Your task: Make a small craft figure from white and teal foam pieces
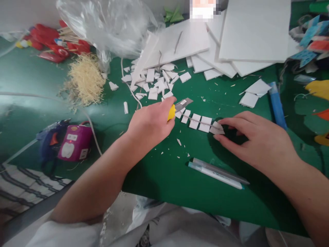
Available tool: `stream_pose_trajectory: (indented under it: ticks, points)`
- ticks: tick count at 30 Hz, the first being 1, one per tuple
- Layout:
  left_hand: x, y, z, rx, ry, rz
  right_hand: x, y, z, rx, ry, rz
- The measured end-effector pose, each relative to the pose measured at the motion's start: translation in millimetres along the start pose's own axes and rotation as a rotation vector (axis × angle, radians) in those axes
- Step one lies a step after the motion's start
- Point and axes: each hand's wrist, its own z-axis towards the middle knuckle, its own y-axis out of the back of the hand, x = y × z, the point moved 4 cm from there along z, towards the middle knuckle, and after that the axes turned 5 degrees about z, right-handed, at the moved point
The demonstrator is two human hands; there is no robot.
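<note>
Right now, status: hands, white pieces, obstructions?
Left hand gripping yellow cutter, blade exposed. Right hand pinching white end piece. Cord along the row. Loose scraps nearby.

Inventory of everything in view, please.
Table: one, green, throughout
Row of pieces: five-plus, white, along grey cord between hands
Cutter: one, yellow and grey, in left hand
Pens: two, grey and white, front centre
Loose pieces: many, white, centre and right
Boards: several, white, far side
Bag: one, clear, far left
Thin sticks: many, pale yellow, left
Red items: several, red, far left
Box: one, purple, left
Dark item: one, blue, beside box
Cable: count unclear, white, left
Bar: one, blue, right
Crafts: several, mixed, right edge
Cloth: one, black-and-white, lower left
Folded item: one, green, far edge
Left hand: one, bare, on cutter
Right hand: one, bare, fingers on row's end
</note>
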Motion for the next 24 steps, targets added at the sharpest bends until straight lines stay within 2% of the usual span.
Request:
stream_pose_trajectory:
  ticks: [5,9,12,16,19,24]
  points:
    - [-2,6.3,-8,-0.047,-0.02,-0.024,-2,4,-2,0.007,0.017,0.089]
    - [-8,-1.3,-13,0.008,-0.12,-0.079,-3,5,-1,0.039,0.066,0.116]
    - [-12,-7.9,-13,0.003,-0.199,-0.109,-4,5,0,0.053,0.058,0.096]
    - [-11,-10.1,-11,-0.035,-0.181,-0.093,-2,5,-1,0.039,0.063,0.081]
    - [-5,-3.5,-11,-0.107,-0.152,-0.11,2,4,-3,0.032,0.095,0.068]
    - [6,13.9,-19,-0.32,-0.105,-0.136,3,6,-5,0.033,0.154,0.165]
